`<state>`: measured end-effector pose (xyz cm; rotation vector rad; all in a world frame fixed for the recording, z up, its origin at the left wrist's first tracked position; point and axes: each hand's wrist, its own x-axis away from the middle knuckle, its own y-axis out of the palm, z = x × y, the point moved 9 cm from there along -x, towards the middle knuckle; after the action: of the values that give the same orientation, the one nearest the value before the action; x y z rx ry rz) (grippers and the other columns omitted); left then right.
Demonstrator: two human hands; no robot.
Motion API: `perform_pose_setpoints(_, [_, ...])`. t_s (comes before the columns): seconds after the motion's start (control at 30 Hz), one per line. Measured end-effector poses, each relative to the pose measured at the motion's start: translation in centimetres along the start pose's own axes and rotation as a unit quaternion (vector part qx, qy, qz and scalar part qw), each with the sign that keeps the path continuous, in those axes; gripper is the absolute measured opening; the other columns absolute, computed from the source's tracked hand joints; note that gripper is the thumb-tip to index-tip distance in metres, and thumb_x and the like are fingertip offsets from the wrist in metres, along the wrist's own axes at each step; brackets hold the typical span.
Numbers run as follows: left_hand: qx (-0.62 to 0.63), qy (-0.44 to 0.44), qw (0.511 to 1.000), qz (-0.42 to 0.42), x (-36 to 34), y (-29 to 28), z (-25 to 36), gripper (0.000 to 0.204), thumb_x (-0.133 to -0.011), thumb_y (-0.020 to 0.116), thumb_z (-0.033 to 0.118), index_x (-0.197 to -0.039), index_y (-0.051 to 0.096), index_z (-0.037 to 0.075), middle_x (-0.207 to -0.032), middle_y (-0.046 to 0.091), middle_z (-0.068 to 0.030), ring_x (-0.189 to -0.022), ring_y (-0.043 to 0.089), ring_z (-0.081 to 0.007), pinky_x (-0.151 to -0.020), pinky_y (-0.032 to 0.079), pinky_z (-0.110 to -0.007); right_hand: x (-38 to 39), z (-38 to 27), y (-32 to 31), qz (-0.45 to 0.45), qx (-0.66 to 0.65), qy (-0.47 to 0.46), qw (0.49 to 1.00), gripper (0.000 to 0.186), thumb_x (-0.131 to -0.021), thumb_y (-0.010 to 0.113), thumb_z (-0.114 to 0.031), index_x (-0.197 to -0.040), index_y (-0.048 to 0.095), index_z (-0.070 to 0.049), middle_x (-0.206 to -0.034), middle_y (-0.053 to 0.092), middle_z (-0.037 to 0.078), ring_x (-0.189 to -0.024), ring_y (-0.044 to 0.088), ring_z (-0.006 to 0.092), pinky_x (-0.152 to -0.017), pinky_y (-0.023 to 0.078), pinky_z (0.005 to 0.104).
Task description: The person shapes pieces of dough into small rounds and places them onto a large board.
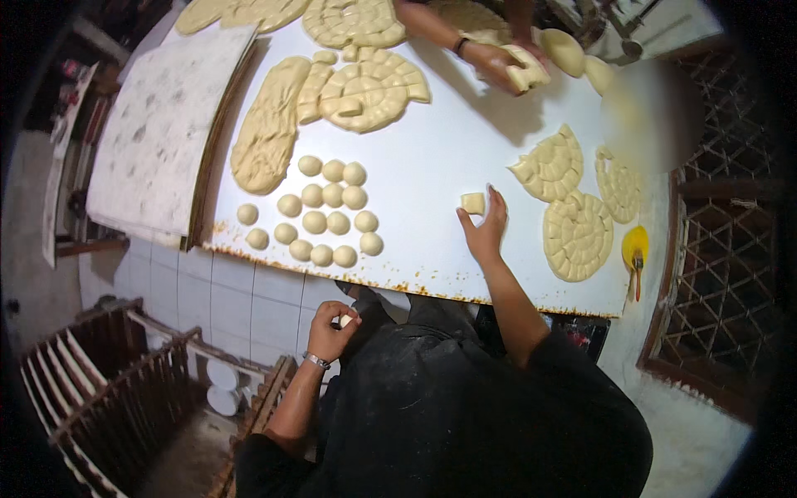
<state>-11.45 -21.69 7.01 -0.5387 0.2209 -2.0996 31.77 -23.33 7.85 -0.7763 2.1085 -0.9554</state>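
Head view: left hand (327, 334) has fingers gripping small dough piece (347, 319) before worktop (423, 241) edge. Right hand (484, 235) has fingers parted around dough chunk (472, 203) on worktop. Dough balls (314, 222) sit left, presumably for short reach.

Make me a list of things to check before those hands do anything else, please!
1. Left hand free: not ok, it holds a small pale piece.
2. Left hand over the table: not ok, it's off the near edge.
3. Right hand by some dough: ok, thumb and fingers are around a square dough piece.
4. Right hand gripping it firmly: cannot tell.
5. Dough balls on the table: ok, grouped toward the left.
6. Co-worker's hands apart from these: ok, they're across the table.
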Motion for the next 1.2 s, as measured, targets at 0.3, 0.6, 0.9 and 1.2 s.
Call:
perform_pose_setpoints(0.3, [-0.185, 0.237, 0.947, -0.109, -11.9, 16.6, 6.7, 0.023, -0.092, 0.08, 0.025, -0.103, 0.071, 0.008, -0.111, 0.066, -0.0109, -0.107, 0.063, -0.0322, -0.091, 0.052, -0.045, 9.8, 5.3, -2.5, -0.305, -0.003, -0.17, 0.937, 0.042, -0.085, 0.085, -0.033, -0.116, 0.069, -0.009, -0.121, 0.06, 0.013, -0.121, 0.056, 0.0369, -0.107, 0.043, 0.053])
perform_pose_setpoints(0.6, [-0.235, 0.394, 0.88, -0.123, -11.1, 24.8, 8.8, 0.031, -0.089, 0.082, 0.033, -0.102, 0.071, 0.007, -0.111, 0.069, -0.0142, -0.109, 0.066, -0.0374, -0.092, 0.052, -0.052, 7.6, 5.8, -0.8, -0.259, -0.059, -0.22, 0.938, 0.021, -0.089, 0.083, -0.03, -0.1, 0.071, -0.017, -0.117, 0.067, 0.001, -0.122, 0.058, 0.0282, -0.105, 0.042, 0.0504])
perform_pose_setpoints(0.9, [-0.305, 0.352, 0.883, -0.057, -13.7, 25.3, 8.9, 0.028, -0.092, 0.078, 0.029, -0.106, 0.067, 0.007, -0.12, 0.067, -0.014, -0.115, 0.063, -0.0369, -0.097, 0.049, -0.054, 3.5, 5.4, 1.1, -0.282, -0.093, -0.313, 0.902, 0.027, -0.09, 0.082, -0.034, -0.097, 0.069, -0.012, -0.106, 0.068, 0.006, -0.113, 0.06, 0.0338, -0.102, 0.044, 0.0517])
perform_pose_setpoints(1.2, [-0.328, 0.204, 0.915, -0.118, -18.6, 26.4, 6.2, 0.027, -0.086, 0.079, 0.019, -0.104, 0.064, 0.006, -0.109, 0.067, -0.0166, -0.107, 0.061, -0.0408, -0.091, 0.049, -0.053, 1.0, 4.9, 2.1, -0.25, -0.096, -0.254, 0.93, 0.019, -0.086, 0.082, -0.022, -0.095, 0.069, -0.012, -0.099, 0.069, 0.008, -0.107, 0.064, 0.0324, -0.101, 0.046, 0.047])
